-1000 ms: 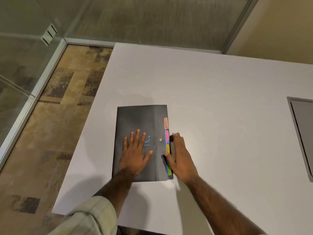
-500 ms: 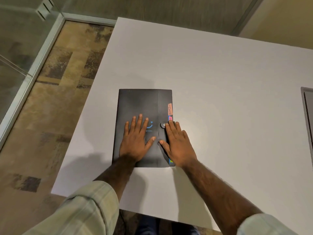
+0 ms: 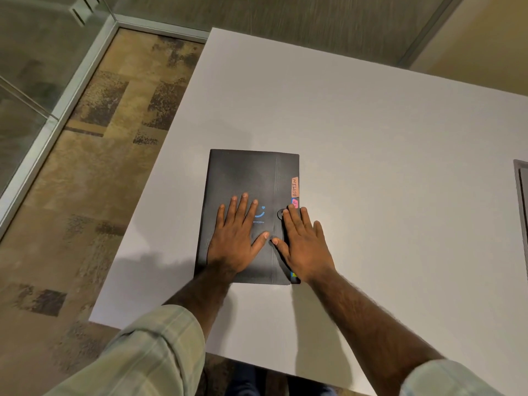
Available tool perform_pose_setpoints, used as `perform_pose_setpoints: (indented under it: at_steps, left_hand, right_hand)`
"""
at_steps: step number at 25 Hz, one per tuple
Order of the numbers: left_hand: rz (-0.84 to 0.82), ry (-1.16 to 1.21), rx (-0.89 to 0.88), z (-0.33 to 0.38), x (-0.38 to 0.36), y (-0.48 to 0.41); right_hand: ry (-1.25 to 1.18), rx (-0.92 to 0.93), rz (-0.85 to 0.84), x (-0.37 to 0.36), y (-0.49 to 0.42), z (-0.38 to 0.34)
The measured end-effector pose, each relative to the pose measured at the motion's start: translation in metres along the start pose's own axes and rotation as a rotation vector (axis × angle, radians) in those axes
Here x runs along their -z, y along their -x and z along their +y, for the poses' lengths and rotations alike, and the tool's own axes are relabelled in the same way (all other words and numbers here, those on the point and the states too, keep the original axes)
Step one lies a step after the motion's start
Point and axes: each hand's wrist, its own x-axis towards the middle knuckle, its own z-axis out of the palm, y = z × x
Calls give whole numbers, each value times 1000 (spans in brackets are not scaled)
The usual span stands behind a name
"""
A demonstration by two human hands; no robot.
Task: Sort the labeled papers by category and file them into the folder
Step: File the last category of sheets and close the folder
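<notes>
A closed black folder (image 3: 243,175) with a blue smile mark lies flat on the white table (image 3: 371,144). Coloured label tabs stick out along its right edge; the top orange tab (image 3: 294,186) reads ADMIN, a pink tab (image 3: 294,202) sits just below it, and a yellow-blue one shows at the bottom corner. My left hand (image 3: 238,241) lies flat on the cover with fingers straight and spread. My right hand (image 3: 303,244) presses flat on the closing flap, its fingertips by the round snap button (image 3: 280,214). No loose papers are in sight.
The table's left edge runs close to the folder, with patterned carpet (image 3: 94,195) and a glass partition (image 3: 34,52) beyond. A grey recessed panel (image 3: 521,195) sits in the table at the far right. The near table edge is just below my forearms.
My right hand moved from gripping the folder's tabbed right edge onto the flap and now lies flat by the snap button. The left hand stayed put.
</notes>
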Motion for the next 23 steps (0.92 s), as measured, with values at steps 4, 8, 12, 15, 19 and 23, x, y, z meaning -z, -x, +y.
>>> perform_pose_setpoints:
  at_steps: [4,8,12,15,19,23]
  left_hand:
    - [6,2,-5,-1,-2,0]
    - [16,15,-6,-1,-1,0]
    - [24,30,-11,-1,-1,1]
    - [18,38,-11,-2,0,1]
    - [19,48,-11,-1,1,1]
    - [25,52,-8,-1,2,1]
  right_hand:
    - [17,-23,20,0,-3,-6]
    - [30,-31,14,-3,-1,-8]
    - [10,-61,20,-3,-1,-14]
    - [3,-63,20,-3,0,-15]
    - [-12,-77,13,-2,0,-18]
    - [21,-84,21,-3,-1,-21]
